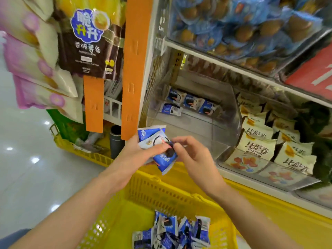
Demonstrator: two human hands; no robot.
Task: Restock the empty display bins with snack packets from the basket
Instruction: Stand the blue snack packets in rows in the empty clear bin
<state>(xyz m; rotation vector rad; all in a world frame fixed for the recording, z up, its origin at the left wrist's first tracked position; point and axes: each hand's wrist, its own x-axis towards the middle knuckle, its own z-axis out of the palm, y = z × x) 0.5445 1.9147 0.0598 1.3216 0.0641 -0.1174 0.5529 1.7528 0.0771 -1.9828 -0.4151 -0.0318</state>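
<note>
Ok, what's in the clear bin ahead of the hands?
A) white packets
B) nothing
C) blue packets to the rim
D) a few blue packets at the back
D: the bin holds just four blue packets, all near its back wall.

Bare left forearm [80, 198] and right forearm [242, 203]; blue-grey garment [16, 236] at lower-left edge.

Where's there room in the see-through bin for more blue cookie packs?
The clear bin has bare floor in its front half, between the blue packs at the back and its front wall. The held packs fit there. The white-pack bin on its right is crowded.
</note>
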